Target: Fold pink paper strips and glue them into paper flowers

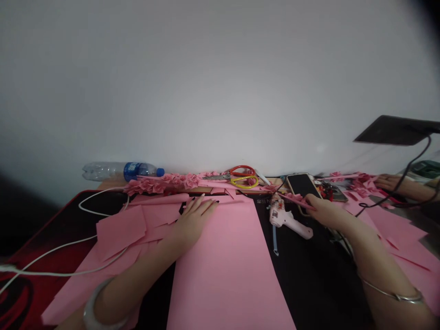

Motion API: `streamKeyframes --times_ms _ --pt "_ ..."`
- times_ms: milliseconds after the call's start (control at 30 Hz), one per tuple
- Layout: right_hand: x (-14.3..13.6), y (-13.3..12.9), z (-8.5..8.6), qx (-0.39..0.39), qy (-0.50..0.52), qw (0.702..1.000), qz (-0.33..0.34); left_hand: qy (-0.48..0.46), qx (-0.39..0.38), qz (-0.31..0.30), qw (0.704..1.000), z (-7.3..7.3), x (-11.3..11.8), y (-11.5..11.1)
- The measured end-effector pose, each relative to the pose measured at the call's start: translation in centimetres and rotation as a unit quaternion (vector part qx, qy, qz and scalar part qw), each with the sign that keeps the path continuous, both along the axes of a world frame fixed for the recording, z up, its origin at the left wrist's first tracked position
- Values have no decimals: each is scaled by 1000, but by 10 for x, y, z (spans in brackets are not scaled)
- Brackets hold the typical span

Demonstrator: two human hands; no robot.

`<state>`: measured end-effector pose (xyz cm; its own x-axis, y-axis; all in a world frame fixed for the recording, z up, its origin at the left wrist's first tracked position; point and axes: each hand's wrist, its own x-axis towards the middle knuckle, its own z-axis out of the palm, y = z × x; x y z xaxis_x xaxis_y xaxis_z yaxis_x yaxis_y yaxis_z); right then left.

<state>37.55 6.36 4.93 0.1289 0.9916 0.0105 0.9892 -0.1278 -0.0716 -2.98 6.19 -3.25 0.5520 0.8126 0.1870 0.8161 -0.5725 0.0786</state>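
Observation:
My left hand (195, 217) lies flat on the top edge of a long pink paper sheet (230, 270), its fingers stretched out. A narrow rolled or folded paper strip (230, 202) lies by its fingertips. My right hand (323, 211) is closed on a thin pink paper stem (300, 202), whose far end is by the nozzle of a white glue gun (290, 222). What sits at that end is too small to make out. The glue gun lies on the dark mat, between the sheet and my right hand.
Pink paper flowers (165, 183), scissors (245, 178) and a plastic bottle (120, 171) lie along the wall. A phone (304, 185) lies behind my right hand. Cut sheets (122, 231) and a white cable (65, 274) are at left. Another person's hand (390, 183) touches flowers at right.

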Motion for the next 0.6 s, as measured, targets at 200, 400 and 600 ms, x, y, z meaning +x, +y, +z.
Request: streamKeyframes --times_ms 200,400,600 --pt "19 -9 32 -22 -40 999 2 -13 -10 -2 1000 -5 0 3" --pt "44 -6 54 -32 -60 997 -28 -27 -27 2 999 -7 -1 3" --pt "38 12 62 50 -79 995 -22 -29 -31 -1 999 -8 -1 4"
